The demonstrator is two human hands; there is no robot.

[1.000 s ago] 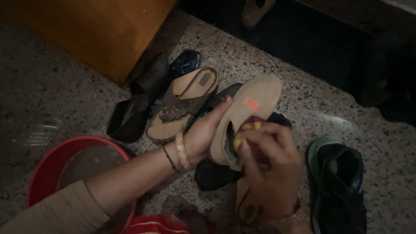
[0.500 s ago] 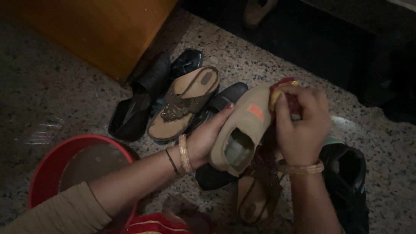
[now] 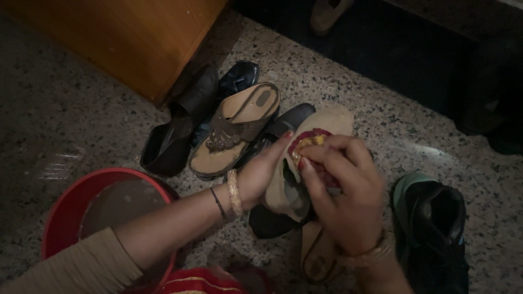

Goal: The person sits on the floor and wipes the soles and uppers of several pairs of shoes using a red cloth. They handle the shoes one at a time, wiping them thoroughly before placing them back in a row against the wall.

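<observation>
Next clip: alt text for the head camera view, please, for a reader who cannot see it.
The left hand holds a beige slip-on shoe while the right hand presses a red and yellow cloth against it. Sandals and dark shoes lie on the speckled floor, with a red tub of water at lower left.

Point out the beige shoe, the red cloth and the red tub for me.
beige shoe (image 3: 335, 117), head view, on its mesh toe.
red cloth (image 3: 305, 142), head view, on the bunched part above the fingers.
red tub (image 3: 60, 218), head view, on its left rim.
</observation>
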